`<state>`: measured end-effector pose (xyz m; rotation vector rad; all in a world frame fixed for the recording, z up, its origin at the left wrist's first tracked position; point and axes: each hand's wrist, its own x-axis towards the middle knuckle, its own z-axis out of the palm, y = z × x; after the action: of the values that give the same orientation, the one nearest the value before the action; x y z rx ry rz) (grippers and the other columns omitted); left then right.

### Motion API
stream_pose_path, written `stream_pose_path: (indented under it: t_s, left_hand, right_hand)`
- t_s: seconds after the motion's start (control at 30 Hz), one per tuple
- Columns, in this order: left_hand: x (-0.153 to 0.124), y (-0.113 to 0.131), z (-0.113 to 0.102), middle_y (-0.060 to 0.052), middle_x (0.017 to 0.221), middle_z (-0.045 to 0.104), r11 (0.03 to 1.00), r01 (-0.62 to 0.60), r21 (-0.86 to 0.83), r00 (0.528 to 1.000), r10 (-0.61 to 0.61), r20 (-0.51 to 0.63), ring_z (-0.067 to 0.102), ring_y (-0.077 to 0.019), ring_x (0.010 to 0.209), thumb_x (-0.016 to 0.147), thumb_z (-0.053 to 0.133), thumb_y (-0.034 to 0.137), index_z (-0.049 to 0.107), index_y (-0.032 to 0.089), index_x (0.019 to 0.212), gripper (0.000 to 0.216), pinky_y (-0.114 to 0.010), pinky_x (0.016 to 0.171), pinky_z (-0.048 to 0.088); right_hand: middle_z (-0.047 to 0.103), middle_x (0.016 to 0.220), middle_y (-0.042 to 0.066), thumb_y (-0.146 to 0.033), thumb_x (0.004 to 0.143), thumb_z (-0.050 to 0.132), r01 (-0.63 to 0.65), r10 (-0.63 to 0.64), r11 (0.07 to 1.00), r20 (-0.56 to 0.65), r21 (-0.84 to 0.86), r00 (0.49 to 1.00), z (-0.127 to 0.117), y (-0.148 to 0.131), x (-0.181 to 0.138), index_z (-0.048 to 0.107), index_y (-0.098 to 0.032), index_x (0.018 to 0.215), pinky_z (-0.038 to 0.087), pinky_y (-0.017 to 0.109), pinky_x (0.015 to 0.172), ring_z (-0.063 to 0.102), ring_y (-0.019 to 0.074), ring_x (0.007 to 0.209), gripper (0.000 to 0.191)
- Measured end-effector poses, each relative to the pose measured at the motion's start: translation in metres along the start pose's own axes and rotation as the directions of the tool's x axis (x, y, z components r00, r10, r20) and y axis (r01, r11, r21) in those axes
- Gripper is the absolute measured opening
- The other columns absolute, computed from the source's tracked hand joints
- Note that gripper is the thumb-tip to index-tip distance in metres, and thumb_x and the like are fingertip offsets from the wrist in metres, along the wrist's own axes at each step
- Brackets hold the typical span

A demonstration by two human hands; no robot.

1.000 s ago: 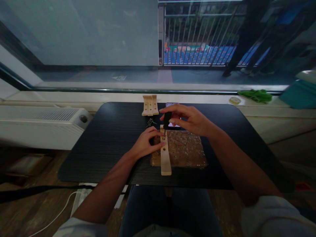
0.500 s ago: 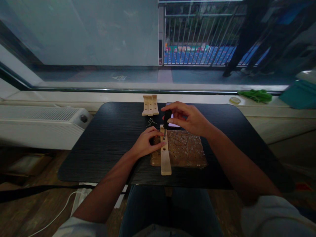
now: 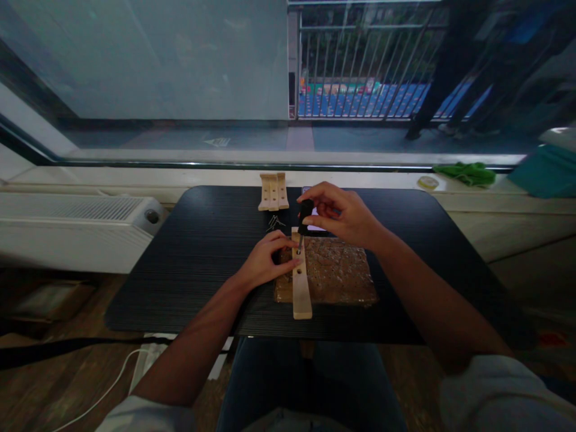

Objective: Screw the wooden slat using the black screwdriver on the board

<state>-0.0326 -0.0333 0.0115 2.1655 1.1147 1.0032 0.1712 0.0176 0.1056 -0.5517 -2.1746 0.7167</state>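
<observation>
- Wood strip [image 3: 301, 294] is lying lengthwise on a brown board [image 3: 342, 276], along its L edge, mid-table [image 3: 202, 252]. Its near end is sticking out past the board's front edge.
- Strip is looking light, stiff & dry, w/ holes down its length. It's prob. sliding easily on the board's shiny top, so it's best pinned flat from above, right beside a hole, not held by the ends.
- L hand [image 3: 263, 261] is resting palm-down on the board & the strip's far part, forearm coming in low, fingers bent w/ tips by the far hole. Too small to tell if they're pinching anything or just pressing.
- R hand [image 3: 344, 216] is hovering over the strip's far end, wrist raised, thumb & fingertips closed round the black handle of a screwdriver [image 3: 305, 213].
- Screwdriver is standing near upright, tip meeting the strip at the far hole. It's looking small, hard & light, so a fingertip hold at the handle suits.
- Loose screws [image 3: 274, 223] & spare wood pieces [image 3: 273, 192] are lying further back.
</observation>
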Motion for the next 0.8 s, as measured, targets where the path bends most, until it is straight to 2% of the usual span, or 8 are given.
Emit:
stream_pose_path:
  t_s: [0.37, 0.8]
  left_hand:
    - [0.0000, -0.0001, 0.0003, -0.004, 0.090, 0.059, 1.000, 0.001, 0.004, 1.000, -0.001, 0.002, 0.057, -0.0184, 0.087, 0.078, 0.071, 0.031, 0.069, 0.016, 0.098, 0.025, -0.033, 0.079, 0.048]
    - [-0.0005, -0.0017, 0.0006, -0.004, 0.090, 0.058, 1.000, 0.002, 0.007, 1.000, -0.002, -0.001, 0.057, -0.0183, 0.087, 0.079, 0.071, 0.032, 0.069, 0.017, 0.098, 0.025, -0.032, 0.077, 0.048]
  right_hand:
    - [0.050, 0.069, -0.007, -0.027, 0.079, 0.071, -0.007, 0.007, 1.000, -0.041, 0.000, 0.999, 0.0038, 0.0019, -0.0004, 0.058, -0.017, 0.100, 0.034, 0.021, 0.054, 0.038, 0.0040, 0.054, 0.027]
    - [0.055, 0.079, -0.003, -0.025, 0.082, 0.067, 0.017, -0.017, 0.999, 0.000, -0.043, 1.000, 0.0039, -0.0015, -0.0003, 0.058, -0.016, 0.103, 0.037, 0.022, 0.057, 0.043, 0.0051, 0.060, 0.025]
